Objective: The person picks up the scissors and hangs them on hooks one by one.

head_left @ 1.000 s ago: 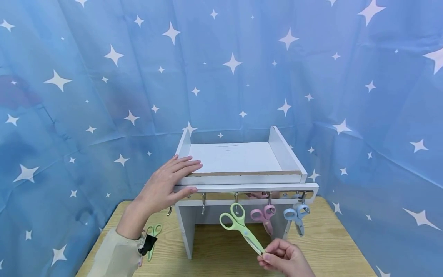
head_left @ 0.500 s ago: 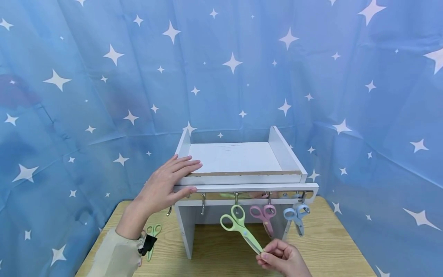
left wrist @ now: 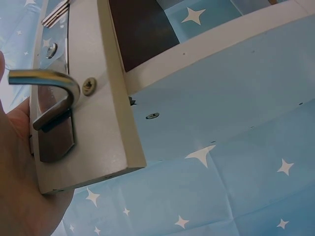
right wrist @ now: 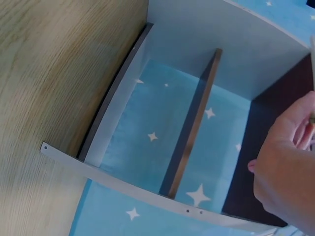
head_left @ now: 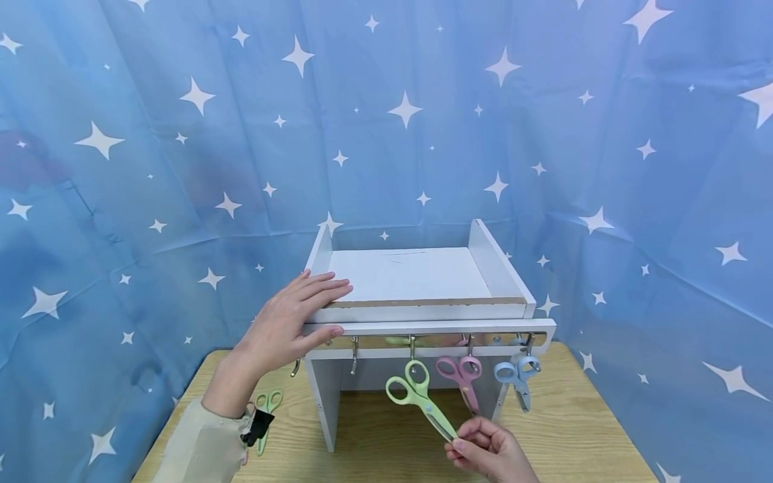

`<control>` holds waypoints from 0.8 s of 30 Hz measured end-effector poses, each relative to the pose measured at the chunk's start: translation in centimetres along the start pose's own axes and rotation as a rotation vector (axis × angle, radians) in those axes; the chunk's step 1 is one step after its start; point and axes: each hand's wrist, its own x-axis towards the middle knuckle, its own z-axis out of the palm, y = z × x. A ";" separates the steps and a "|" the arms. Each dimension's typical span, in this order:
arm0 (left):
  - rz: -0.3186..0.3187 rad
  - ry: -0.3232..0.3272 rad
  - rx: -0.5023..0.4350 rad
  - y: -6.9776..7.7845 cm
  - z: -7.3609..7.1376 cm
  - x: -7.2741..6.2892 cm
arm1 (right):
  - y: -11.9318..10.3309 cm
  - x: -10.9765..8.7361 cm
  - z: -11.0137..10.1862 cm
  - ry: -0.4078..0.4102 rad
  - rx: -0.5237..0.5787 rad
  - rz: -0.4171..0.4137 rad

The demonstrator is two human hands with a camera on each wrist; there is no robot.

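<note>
My left hand (head_left: 284, 322) rests on the front left corner of a white wooden rack (head_left: 423, 312), fingers laid straight over its top edge and thumb along the front rail. My right hand (head_left: 494, 451) pinches a pair of light green scissors (head_left: 425, 404) by the blade end, handles up and to the left. One green finger loop overlaps the middle metal hook (head_left: 413, 345) in the head view. Pink scissors (head_left: 464, 384) hang on the hook to its right, and blue scissors (head_left: 518, 377) on the rightmost one. In the left wrist view a curved hook (left wrist: 47, 78) shows beside the palm.
More green scissors (head_left: 268, 408) lie on the wooden table (head_left: 580, 429) by the left sleeve, with a pinkish piece partly hidden beside them. Two hooks on the left of the rail, including this one (head_left: 354, 355), hold nothing. A blue starred curtain (head_left: 386, 134) surrounds the table.
The green scissors' handles have sunk slightly at the middle hook, and my right hand has shifted a little left. My left hand stays in place.
</note>
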 end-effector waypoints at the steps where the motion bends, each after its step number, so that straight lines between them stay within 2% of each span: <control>1: 0.000 0.001 0.001 0.0 0.0 0.0 | 0.0 0.0 0.0 0.003 0.005 0.002; 9: 0.008 0.005 0.004 0.0 -0.1 0.0 | 0.3 -0.1 -0.3 0.014 -0.018 -0.026; 17: 0.003 0.002 0.003 0.0 0.0 0.0 | -0.6 -0.9 -0.9 0.043 -0.058 0.036; 20: 0.005 0.004 0.004 0.0 0.0 0.0 | -1.3 -1.3 -1.1 0.013 -0.104 0.002; 24: 0.004 0.002 0.003 -0.1 0.1 0.0 | -2.8 -1.9 -1.4 -0.075 -0.180 -0.092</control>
